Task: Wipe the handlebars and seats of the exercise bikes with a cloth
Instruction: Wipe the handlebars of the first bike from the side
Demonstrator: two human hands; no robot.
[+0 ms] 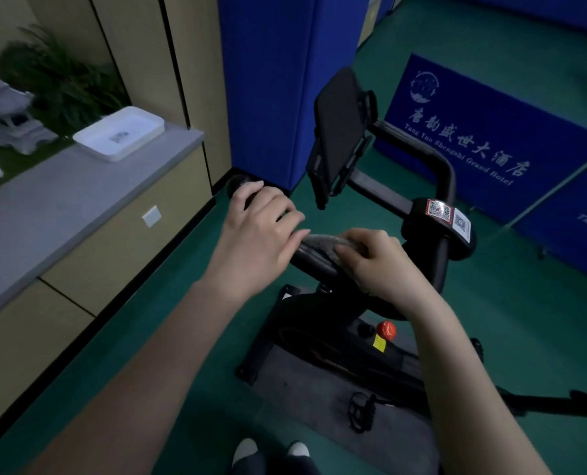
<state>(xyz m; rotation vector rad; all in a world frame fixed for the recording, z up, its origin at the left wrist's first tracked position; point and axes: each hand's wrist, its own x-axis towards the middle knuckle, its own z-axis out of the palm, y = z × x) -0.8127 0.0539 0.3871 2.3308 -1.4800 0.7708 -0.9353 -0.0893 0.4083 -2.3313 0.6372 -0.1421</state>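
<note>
At centre frame, the right hand curls its fingers over a grey cloth draped on the black handlebar of the exercise bike. Just left of it, the left hand lies with fingers nearly straight, fingertips touching the cloth's edge. On the grey worktop at upper left sits a white tray.

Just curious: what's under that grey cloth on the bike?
The cloth lies draped over the black handlebar. The right hand grips the cloth around the bar, so the stretch of bar under the hand and cloth is hidden.
</note>
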